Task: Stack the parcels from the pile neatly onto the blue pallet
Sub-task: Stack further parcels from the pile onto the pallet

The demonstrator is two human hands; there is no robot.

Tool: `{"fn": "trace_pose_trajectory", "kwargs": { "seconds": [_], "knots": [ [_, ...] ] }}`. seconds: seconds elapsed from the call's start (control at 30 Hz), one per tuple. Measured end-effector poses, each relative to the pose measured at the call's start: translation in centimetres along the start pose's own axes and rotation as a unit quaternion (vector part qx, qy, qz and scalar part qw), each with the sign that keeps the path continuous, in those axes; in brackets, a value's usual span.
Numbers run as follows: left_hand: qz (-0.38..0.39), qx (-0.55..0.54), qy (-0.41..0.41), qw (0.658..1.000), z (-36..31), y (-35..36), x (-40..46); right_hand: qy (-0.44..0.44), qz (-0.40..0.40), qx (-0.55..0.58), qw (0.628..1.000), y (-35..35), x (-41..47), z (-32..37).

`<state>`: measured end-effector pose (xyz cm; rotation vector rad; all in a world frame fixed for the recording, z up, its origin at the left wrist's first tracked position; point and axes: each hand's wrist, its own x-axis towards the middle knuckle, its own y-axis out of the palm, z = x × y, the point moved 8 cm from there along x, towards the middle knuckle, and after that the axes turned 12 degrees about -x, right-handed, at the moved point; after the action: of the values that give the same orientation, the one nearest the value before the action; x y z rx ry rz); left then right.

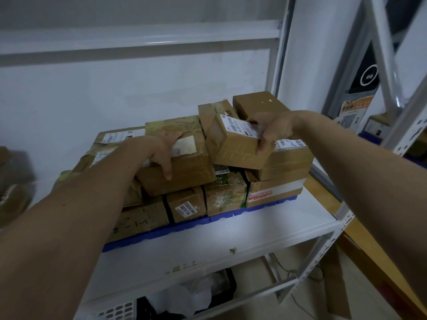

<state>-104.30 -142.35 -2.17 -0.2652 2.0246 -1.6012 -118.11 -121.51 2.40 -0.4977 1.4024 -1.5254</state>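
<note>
— Nearest the camera, what do you make out?

— Two bare forearms reaching forward over a white shelf (231, 236). Below the arms, on a lower level, sits a black crate (161, 303) with crumpled clear plastic in it.

— And the pallet?

— Just beyond the shelf's front strip, under both hands: the blue pallet (161, 229), only its front edge showing beneath a bottom row of cardboard parcels. One of them, the small box with the sideways number label (186, 205), stands below and slightly right of the left hand.

— What is the left hand doing?

— The left hand (159, 153) lies on top of a large taped carton (182, 165) in the second layer, fingers curled over its near top edge, thumb pointing down the front face. It grips the carton at that edge.

— The right?

— The right hand (272, 132) clamps a smaller labelled parcel (233, 146), fingers over the white shipping label on top, thumb pressed down its right side. That parcel is tilted, its lower corner over the flat boxes stacked beneath the hand.

— Behind the hands?

— Just past the right hand's knuckles, a plain brown box (256, 103) sits highest on the stack. Farther off is a white wall, and to the right the shelf's perforated metal upright (411, 132).
</note>
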Motion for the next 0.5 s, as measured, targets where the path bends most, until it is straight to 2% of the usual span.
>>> {"fn": "trace_pose_trajectory", "kwargs": {
  "seconds": [0.13, 0.33, 0.5],
  "knots": [
    [0.013, 0.005, -0.011, 1.000, -0.1, 0.4, 0.1, 0.016, 0.003, -0.049, 0.999, 0.2, 1.0, -0.1],
    [0.043, 0.015, -0.034, 0.998, -0.4, 1.0, 0.5, -0.015, 0.022, -0.078, 0.997, 0.7, 1.7, 1.0],
    [0.043, 0.037, -0.054, 0.997, -0.3, 1.0, 0.2, -0.019, 0.052, -0.034, 0.998, 1.6, 2.0, 0.7]
  ]
}}
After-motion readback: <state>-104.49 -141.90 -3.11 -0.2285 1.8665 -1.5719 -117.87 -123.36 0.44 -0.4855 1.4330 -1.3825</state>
